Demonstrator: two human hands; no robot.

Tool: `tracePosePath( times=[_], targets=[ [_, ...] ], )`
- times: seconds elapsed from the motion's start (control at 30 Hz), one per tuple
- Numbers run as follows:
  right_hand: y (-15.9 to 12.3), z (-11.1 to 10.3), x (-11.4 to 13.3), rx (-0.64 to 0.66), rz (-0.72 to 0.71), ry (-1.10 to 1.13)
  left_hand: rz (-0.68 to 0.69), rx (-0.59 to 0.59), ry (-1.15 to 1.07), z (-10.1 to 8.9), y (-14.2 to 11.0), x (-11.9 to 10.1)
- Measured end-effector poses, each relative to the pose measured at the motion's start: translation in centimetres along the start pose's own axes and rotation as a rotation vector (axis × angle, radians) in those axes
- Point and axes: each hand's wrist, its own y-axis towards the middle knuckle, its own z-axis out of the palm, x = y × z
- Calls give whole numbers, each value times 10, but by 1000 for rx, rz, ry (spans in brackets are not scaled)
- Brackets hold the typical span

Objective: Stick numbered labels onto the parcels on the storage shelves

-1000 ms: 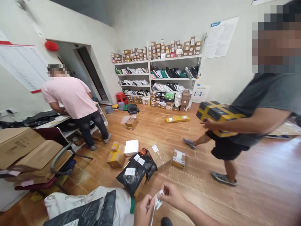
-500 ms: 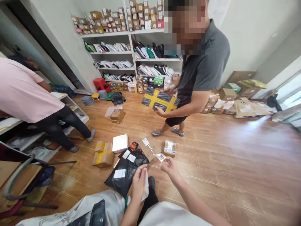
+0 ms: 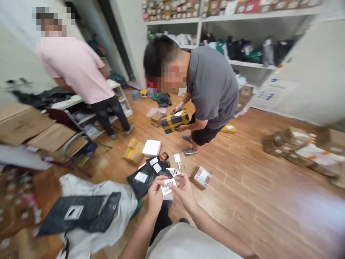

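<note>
In front of me, my left hand (image 3: 156, 194) pinches the left edge of a small white number label (image 3: 167, 188), printed with large black digits and a barcode. My right hand (image 3: 185, 190) has its thumb at that label's right edge, while a second number label (image 3: 174, 172) sticks out from its fingertips. Beyond the hands lie a black plastic mailer bag (image 3: 142, 182) with white labels and a small brown carton (image 3: 202, 177) with a shipping label. A white sheet hangs below my left fingers, partly hidden.
A co-worker (image 3: 212, 86) in grey bends over a black parcel (image 3: 175, 121) with yellow tape. Another person (image 3: 78, 68) in pink stands by a counter. Floor items include a white box (image 3: 151, 148), a yellow-taped carton (image 3: 134, 151), and a white sack (image 3: 121, 201) beneath another black mailer (image 3: 81, 212).
My hands have come together, and the left now grips a number label with the right. The co-worker in grey has bent down with the taped parcel. My view has swung left.
</note>
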Motion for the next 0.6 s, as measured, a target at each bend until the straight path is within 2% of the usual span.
tracePosePath(
  times=[0.1, 0.23, 0.33, 0.47, 0.53, 0.6],
  targets=[
    [-12, -6, -8, 115, 49, -44, -5, -121, 40, -10, -39, -10],
    [-31, 0, -25, 251, 115, -103, -145, -240, 145, -29, -87, -30],
    [-52, 13, -39, 343, 170, -104, -203, -266, 273, -47, -118, -39],
    [-89, 34, -60, 479, 265, -111, -153, -399, 311, -73, -166, -45],
    [-109, 47, -77, 551, 318, -152, -142, -446, 322, -91, -194, -50],
    [-130, 66, -100, 633, 367, -208, -155, -501, 365, -117, -226, -58]
  ],
)
